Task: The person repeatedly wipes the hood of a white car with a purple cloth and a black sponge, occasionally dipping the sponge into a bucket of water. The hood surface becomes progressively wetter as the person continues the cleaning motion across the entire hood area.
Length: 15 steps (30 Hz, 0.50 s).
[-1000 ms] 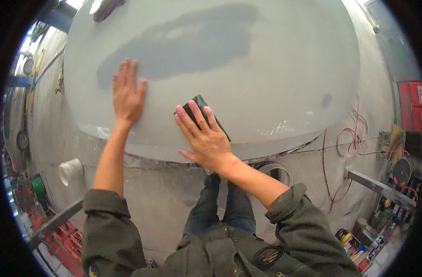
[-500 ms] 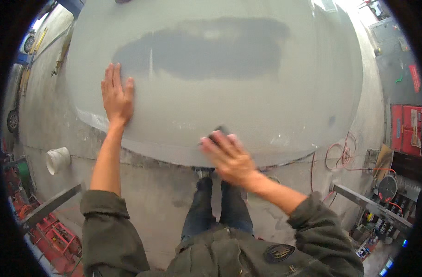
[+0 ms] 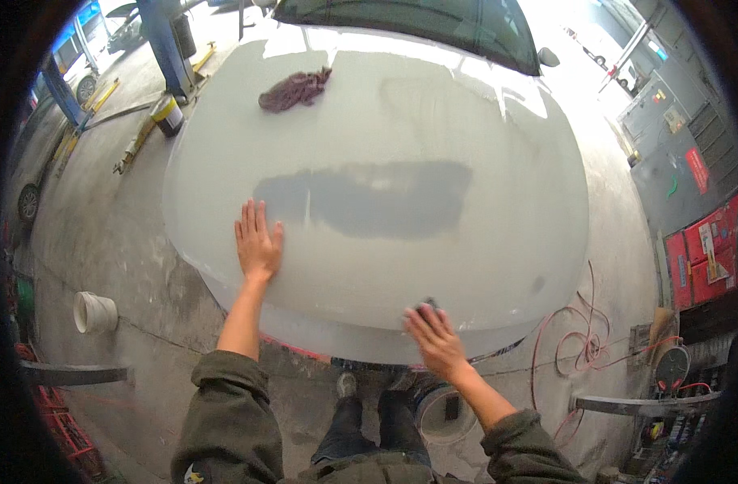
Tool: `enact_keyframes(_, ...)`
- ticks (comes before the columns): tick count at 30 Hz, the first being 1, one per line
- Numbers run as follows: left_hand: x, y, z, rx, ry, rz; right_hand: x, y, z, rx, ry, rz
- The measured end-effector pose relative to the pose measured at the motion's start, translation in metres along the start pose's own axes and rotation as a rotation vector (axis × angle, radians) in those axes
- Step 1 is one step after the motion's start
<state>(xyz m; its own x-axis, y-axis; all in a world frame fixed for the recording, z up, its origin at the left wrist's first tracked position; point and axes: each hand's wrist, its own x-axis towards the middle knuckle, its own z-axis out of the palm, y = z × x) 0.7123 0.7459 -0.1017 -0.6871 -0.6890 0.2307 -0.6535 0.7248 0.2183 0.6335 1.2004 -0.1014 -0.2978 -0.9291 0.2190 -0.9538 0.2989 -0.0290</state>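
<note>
- Pale grey, matte and dusty, a car hood fills the middle of the view, rounded and bulging toward its front edge.
- Across its centre runs a darker grey patch, long and roughly rectangular, with soft edges.
- Left hand lies flat on the hood just below the patch's left end, fingers straight and close together, gripping nothing.
- Right hand rests near the hood's front edge, fingers spread and pressed over a small dark block; only the block's top corner shows beyond the fingertips.
- Both sleeves are dull olive cloth; dark trousers and shoes show below the hood's edge.
- Crumpled maroon rag lies on the hood's far left part, well apart from both hands.
- Beyond the hood, a dark windshield.
- Concrete floor, stained and rough, surrounds the car.
- White bucket stands on the floor at left; a red hose loops over the floor at right.
- Blue lift post rises at upper left, a small can at its foot.
</note>
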Motion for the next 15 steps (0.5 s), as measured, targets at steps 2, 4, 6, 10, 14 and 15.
enact_keyframes(2,-0.013,0.014,0.016,-0.047,0.037,-0.054,-0.059,0.036,-0.012,-0.061,-0.010,0.207)
enact_keyframes(4,-0.041,0.037,0.017,-0.083,0.079,0.055,-0.116,0.067,-0.026,-0.041,-0.005,0.470)
enact_keyframes(6,-0.075,0.073,0.011,-0.134,0.015,0.282,-0.169,0.089,-0.044,0.083,0.070,0.809)
enact_keyframes(10,-0.133,0.143,0.007,-0.187,-0.078,0.554,-0.241,0.096,-0.057,0.150,0.446,1.171)
enact_keyframes(14,-0.157,0.168,0.015,-0.263,-0.018,0.446,-0.305,0.096,-0.042,0.271,0.633,1.408)
enact_keyframes(15,-0.157,0.166,0.015,-0.210,-0.020,0.474,-0.317,0.097,-0.040,0.342,0.673,1.450)
